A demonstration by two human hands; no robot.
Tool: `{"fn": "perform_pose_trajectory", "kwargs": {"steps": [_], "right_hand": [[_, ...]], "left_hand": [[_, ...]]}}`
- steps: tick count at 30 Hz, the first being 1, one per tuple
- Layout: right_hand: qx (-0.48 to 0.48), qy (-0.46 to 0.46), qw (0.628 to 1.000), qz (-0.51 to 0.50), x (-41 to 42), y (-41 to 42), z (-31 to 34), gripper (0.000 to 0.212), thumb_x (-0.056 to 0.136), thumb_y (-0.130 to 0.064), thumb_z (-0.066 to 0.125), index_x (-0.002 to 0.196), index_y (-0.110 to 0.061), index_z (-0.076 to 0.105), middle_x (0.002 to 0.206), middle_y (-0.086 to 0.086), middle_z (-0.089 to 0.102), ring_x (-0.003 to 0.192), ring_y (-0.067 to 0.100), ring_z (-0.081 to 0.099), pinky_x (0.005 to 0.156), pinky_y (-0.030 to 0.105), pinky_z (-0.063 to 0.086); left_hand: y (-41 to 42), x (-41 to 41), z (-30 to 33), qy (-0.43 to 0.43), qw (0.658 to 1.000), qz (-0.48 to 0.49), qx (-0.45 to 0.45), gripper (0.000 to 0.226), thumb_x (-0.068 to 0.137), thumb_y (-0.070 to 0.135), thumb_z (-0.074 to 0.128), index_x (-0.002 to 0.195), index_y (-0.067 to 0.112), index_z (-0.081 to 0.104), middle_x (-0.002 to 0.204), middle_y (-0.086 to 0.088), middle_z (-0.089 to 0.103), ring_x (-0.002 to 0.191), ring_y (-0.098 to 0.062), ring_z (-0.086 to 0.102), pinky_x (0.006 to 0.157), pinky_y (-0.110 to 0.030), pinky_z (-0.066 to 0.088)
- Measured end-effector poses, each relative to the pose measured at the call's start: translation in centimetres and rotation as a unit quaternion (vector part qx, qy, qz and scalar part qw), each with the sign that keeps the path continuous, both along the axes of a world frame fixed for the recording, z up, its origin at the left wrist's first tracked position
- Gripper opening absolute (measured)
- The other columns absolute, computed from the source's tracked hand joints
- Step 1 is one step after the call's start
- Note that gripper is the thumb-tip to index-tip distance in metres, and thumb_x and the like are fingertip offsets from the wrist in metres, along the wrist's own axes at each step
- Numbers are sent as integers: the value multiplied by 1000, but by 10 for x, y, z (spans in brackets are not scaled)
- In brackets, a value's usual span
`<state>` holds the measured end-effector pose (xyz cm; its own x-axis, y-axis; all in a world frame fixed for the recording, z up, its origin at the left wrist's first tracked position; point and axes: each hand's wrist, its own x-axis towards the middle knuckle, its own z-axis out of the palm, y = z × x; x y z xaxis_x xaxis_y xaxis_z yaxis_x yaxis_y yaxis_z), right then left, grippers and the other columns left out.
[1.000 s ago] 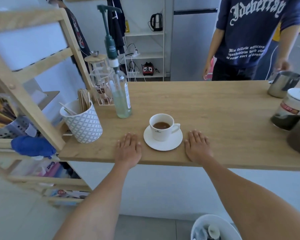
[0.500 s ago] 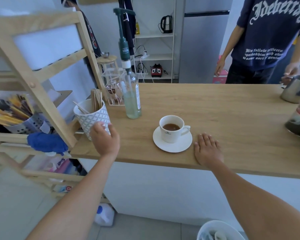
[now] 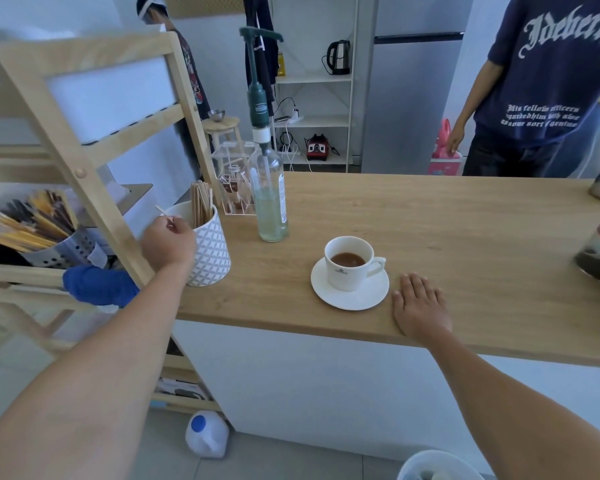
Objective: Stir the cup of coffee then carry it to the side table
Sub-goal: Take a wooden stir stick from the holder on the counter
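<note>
Both hands show their grip clearly enough. On the left hand (image 3: 168,242) the fingers are pinched together on a thin wooden stirrer (image 3: 164,213) at the rim of the white patterned holder (image 3: 211,252); this stick leans apart from the bundle of stirrers (image 3: 201,202) that stands upright in the holder. On the right hand (image 3: 421,306) the grip is apart: the hand lies flat, palm down, on the wooden surface (image 3: 447,230), just beside the saucer and holding nothing.

The step in hand, as I judge it, is to take one stirrer out for stirring. To do it well, the pinch should take only this one stick and lift it straight up, so that the bundle is not disturbed and the holder, which stands near the left end of the surface, is not tipped. The right hand is well placed to steady the saucer when the stirring begins.

The saucer (image 3: 350,296) is white and round, and sits near the front edge of the surface. The cup (image 3: 349,263) is small and white, and stands upright in the middle of the saucer with its handle to the right. The coffee (image 3: 347,259) is brown and fills about half of it, so gentle stirring should not spill.
</note>
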<state>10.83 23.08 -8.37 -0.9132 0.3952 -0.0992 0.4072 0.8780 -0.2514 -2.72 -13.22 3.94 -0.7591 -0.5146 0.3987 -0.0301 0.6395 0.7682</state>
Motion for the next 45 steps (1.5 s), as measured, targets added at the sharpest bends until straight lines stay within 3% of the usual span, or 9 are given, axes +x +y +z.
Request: {"fn": "perform_pose_trajectory", "kwargs": {"steps": [7, 11, 15, 18, 20, 24, 34, 39, 45], "right_hand": [[1, 3, 1000, 0, -1, 0, -1, 58, 100, -38, 12, 153, -17, 9, 163, 1, 6, 150, 19, -1, 122, 40, 0], [-2, 5, 1000, 0, -1, 0, -1, 58, 100, -38, 12, 153, -17, 10, 163, 1, 6, 150, 18, -1, 122, 40, 0], [1, 0, 1000, 2, -1, -1, 0, 58, 100, -39, 11, 154, -17, 9, 163, 1, 5, 150, 19, -1, 122, 40, 0], [-1, -4, 1000, 4, -2, -1, 0, 58, 100, -39, 11, 154, -17, 7, 163, 2, 4, 150, 18, -2, 122, 40, -1], [-2, -6, 1000, 5, -1, -1, 0, 58, 100, -39, 11, 154, -17, 6, 163, 2, 3, 150, 18, -3, 122, 40, -1], [-5, -12, 1000, 7, -1, -1, 1, 59, 100, -39, 10, 154, -16, 5, 163, 3, 1, 150, 19, -4, 122, 41, -2], [0, -11, 1000, -5, -1, -1, 1, 59, 100, -39, 11, 154, -17, 7, 163, 0, 3, 150, 17, -4, 122, 41, -2], [2, -9, 1000, -2, -1, -1, 1, 59, 100, -40, 11, 154, -17, 8, 163, 1, 4, 150, 18, -3, 122, 41, -1], [1, -9, 1000, 1, -2, 0, -1, 59, 99, -40, 11, 154, -16, 8, 163, 2, 4, 150, 19, -2, 122, 42, -1]], "left_hand": [[9, 0, 9, 86, 993, -26, -75, 33, 94, 20, 47, 65, 4, 51, 71, -22, 62, 71, -37, 57, 56, -31, 30], [28, 10, 22, 163, 971, -72, -158, 36, 93, 20, 52, 59, 8, 49, 60, -17, 55, 58, -25, 44, 51, -27, 21], [51, 22, 35, 281, 901, -161, -290, 24, 88, 16, 62, 70, 7, 73, 53, -7, 57, 43, -22, 48, 45, -17, 22], [74, 33, 46, 358, 839, -197, -359, 20, 88, 17, 64, 74, 8, 76, 51, -2, 58, 39, -17, 48, 44, -15, 25], [92, 42, 46, 377, 826, -224, -354, 17, 87, 16, 66, 77, 6, 77, 53, -2, 60, 40, -15, 49, 42, -15, 28], [118, 51, 12, 337, 841, -288, -310, 21, 89, 21, 64, 88, 5, 77, 57, -3, 63, 43, -17, 54, 36, -22, 40], [139, 75, -91, 151, 897, -314, -273, 38, 91, 28, 46, 101, 8, 77, 67, -1, 68, 57, -22, 63, 45, -22, 44], [146, 84, -111, 113, 893, -324, -292, 39, 89, 30, 46, 91, 9, 78, 87, -2, 74, 73, -22, 71, 53, -23, 51], [142, 90, -125, 93, 866, -379, -312, 41, 87, 35, 49, 94, 6, 77, 83, 0, 73, 78, -22, 67, 57, -23, 50]]}}
